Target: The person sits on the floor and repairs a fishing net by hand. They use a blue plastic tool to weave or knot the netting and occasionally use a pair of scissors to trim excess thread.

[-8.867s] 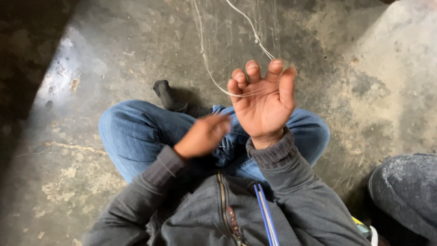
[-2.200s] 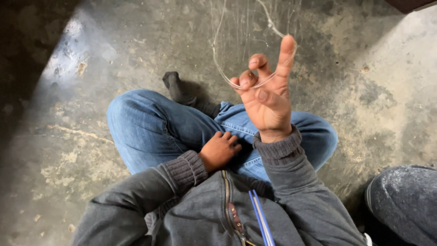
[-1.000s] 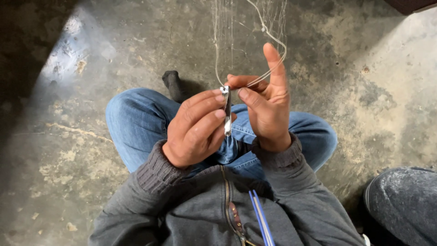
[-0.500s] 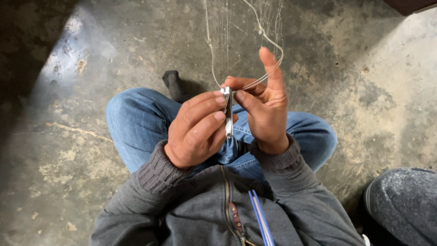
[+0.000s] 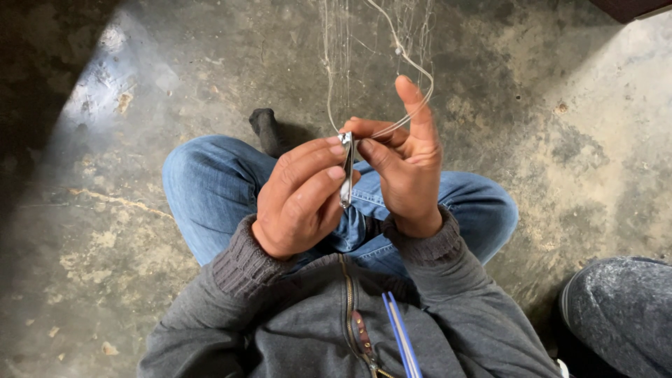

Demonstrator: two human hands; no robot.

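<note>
I sit cross-legged on a concrete floor. My left hand [image 5: 301, 196] grips a small metal nail clipper [image 5: 346, 170], its jaws up against a thin pale fishing line [image 5: 406, 63]. My right hand [image 5: 406, 168] pinches that line between thumb and middle finger, with the index finger raised and the line looped over it. The line runs up to a fine net [image 5: 350, 42] hanging at the top of the view.
Blue jeans [image 5: 210, 189] and a dark sock [image 5: 266, 129] lie below my hands. A grey zip sweater [image 5: 336, 329] fills the bottom. A dark grey rounded object [image 5: 623, 315] sits at the lower right. Cracked concrete floor [image 5: 105, 210] spreads around.
My left hand rose from my lap with the clipper and met the right hand. The right hand's fingers closed onto the line, leaving the index finger up.
</note>
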